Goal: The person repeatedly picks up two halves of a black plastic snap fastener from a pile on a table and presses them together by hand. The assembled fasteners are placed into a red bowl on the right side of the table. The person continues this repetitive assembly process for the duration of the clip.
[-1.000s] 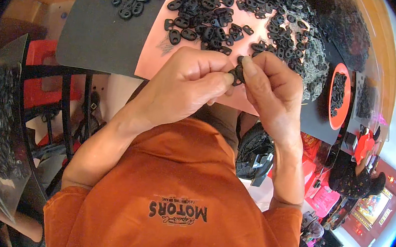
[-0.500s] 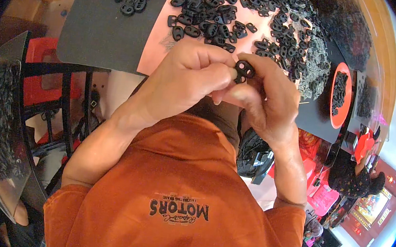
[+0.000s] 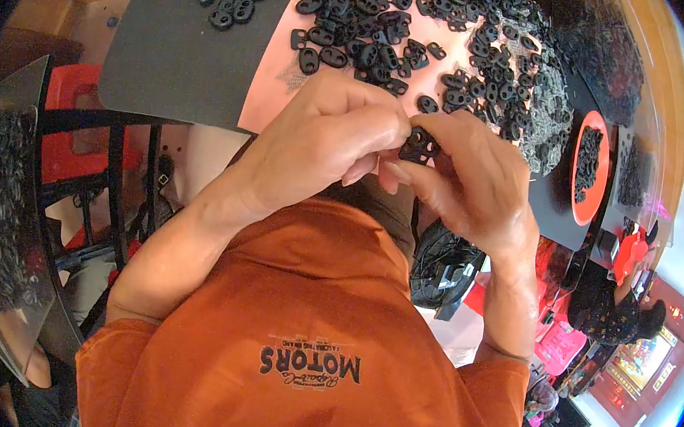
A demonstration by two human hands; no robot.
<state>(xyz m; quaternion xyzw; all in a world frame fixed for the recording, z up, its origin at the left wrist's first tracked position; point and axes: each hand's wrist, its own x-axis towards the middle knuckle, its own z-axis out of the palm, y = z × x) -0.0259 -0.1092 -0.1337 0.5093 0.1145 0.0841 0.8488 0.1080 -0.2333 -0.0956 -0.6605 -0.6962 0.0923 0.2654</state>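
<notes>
Close in front of my body, above the table's near edge, my right hand [image 3: 475, 177] pinches a black plastic cord lock [image 3: 420, 146] between thumb and fingers. Holes show in its face. My left hand [image 3: 338, 134] is closed, its fingertips pressed against the cord lock's left side and partly hiding it. Just beyond the hands lie loose black two-hole cord locks [image 3: 367, 54] in a heap on a pink sheet [image 3: 267, 93]. A single cord lock [image 3: 428, 104] lies near my right fingers.
Small silvery metal springs [image 3: 544, 126] are piled right of the cord locks. A red dish [image 3: 602, 170] of small black parts stands farther right. More cord locks lie on the dark tabletop [image 3: 183, 55]. At far left is a clear bin [image 3: 4, 211] of black parts, near a red stool [image 3: 75, 140].
The cord lock has turned and moved slightly down between my hands. My right hand has shifted a little right and down, and a loose cord lock now shows beyond the fingers.
</notes>
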